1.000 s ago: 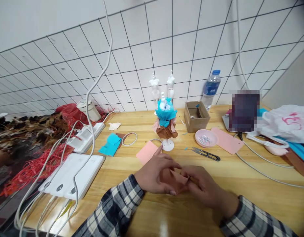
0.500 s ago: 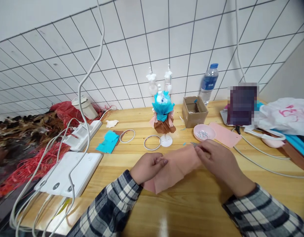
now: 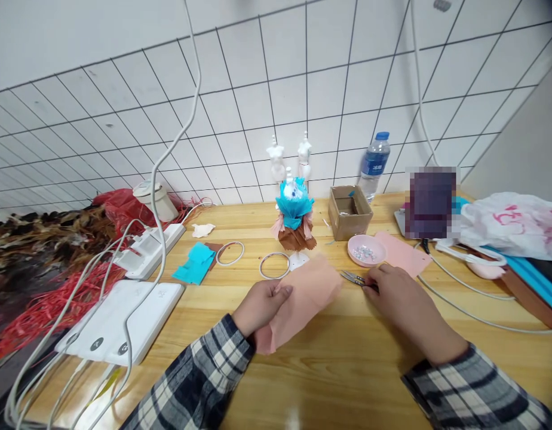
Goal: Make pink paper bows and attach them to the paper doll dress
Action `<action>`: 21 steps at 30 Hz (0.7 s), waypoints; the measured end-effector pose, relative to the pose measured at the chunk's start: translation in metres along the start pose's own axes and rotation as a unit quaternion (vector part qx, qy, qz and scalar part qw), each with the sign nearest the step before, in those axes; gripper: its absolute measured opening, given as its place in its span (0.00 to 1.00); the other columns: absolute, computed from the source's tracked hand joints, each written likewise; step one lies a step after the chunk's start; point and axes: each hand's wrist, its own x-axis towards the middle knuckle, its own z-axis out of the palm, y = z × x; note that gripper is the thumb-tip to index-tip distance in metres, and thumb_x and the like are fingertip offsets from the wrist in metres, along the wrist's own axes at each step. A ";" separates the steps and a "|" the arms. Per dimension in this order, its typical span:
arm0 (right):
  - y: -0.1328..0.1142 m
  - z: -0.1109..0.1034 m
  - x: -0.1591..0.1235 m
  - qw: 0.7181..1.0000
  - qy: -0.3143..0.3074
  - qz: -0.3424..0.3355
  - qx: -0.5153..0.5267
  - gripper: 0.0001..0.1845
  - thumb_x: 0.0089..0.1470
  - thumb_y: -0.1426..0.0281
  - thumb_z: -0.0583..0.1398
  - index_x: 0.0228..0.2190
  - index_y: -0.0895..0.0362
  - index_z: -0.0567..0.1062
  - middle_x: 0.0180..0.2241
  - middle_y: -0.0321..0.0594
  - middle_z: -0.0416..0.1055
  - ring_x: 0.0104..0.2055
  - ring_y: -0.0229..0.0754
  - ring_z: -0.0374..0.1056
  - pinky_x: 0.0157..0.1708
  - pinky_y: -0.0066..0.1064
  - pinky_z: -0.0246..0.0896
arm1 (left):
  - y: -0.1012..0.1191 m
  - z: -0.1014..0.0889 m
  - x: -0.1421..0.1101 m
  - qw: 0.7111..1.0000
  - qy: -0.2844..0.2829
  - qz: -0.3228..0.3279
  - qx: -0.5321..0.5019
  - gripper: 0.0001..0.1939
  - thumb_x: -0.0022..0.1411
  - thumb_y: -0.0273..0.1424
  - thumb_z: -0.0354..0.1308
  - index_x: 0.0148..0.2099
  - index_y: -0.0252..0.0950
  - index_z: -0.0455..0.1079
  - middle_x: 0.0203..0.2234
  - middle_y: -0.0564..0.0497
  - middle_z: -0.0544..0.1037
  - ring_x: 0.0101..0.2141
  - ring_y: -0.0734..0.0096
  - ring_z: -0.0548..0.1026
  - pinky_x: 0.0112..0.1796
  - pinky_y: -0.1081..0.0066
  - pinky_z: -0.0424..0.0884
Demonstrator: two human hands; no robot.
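Note:
My left hand (image 3: 262,304) pinches a sheet of pink crepe paper (image 3: 303,301) along its left side; its other end hangs free over the table. My right hand (image 3: 396,298) closes its fingers on the handles of small scissors (image 3: 353,278), whose blades point left on the tabletop. Behind the paper stands a small mannequin figure (image 3: 296,206) dressed in blue, pink and brown crepe paper, its white base (image 3: 298,260) partly covered by the sheet. Just right of it is a pink bowl (image 3: 367,258) holding small shiny gems.
Two white rings (image 3: 275,266) and blue crepe paper (image 3: 196,263) lie left of the figure. At the back stand bare white mannequins (image 3: 276,158), a cardboard box (image 3: 351,227) and a water bottle (image 3: 373,164). Cables and a white power bank (image 3: 119,319) occupy the left side.
My right hand has let go of the paper's right end and taken hold of the scissors on the table. The left hand keeps the paper, which has swung slightly left.

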 end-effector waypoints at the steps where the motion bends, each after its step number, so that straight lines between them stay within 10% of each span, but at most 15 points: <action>1: 0.000 0.002 0.001 1.000 0.001 -0.021 0.005 0.07 0.53 0.70 0.56 0.26 0.57 0.73 0.31 0.44 0.70 0.36 0.47 0.66 0.34 0.34 0.53 | -0.001 -0.003 0.000 0.999 0.008 -0.005 0.033 0.22 0.63 0.47 0.46 0.26 0.36 0.62 0.19 0.56 0.63 0.22 0.74 0.59 0.25 0.74 0.52; 7: -0.011 0.007 -0.003 0.999 -0.007 -0.031 0.023 0.08 0.48 0.77 0.55 0.33 0.59 0.70 0.28 0.43 0.70 0.33 0.46 0.66 0.30 0.32 0.48 | 0.003 -0.015 -0.004 0.979 0.057 0.020 0.195 0.20 0.65 0.43 0.45 0.25 0.37 0.63 0.18 0.54 0.67 0.21 0.71 0.63 0.24 0.72 0.49; 15: -0.004 -0.006 -0.001 0.982 -0.105 0.117 0.108 0.12 0.54 0.72 0.51 0.38 0.58 0.70 0.30 0.47 0.74 0.33 0.50 0.70 0.29 0.34 0.52 | 0.002 0.001 -0.004 0.989 0.075 0.079 0.100 0.20 0.66 0.43 0.44 0.28 0.36 0.65 0.21 0.54 0.67 0.25 0.72 0.64 0.27 0.73 0.55; 21: -0.033 -0.004 -0.008 0.798 -0.116 0.033 0.591 0.26 0.52 0.55 0.59 0.48 0.57 0.69 0.46 0.46 0.71 0.41 0.46 0.67 0.37 0.33 0.61 | -0.004 0.009 0.000 0.994 0.034 0.102 -0.021 0.22 0.64 0.46 0.47 0.25 0.35 0.61 0.19 0.57 0.59 0.23 0.76 0.58 0.25 0.75 0.54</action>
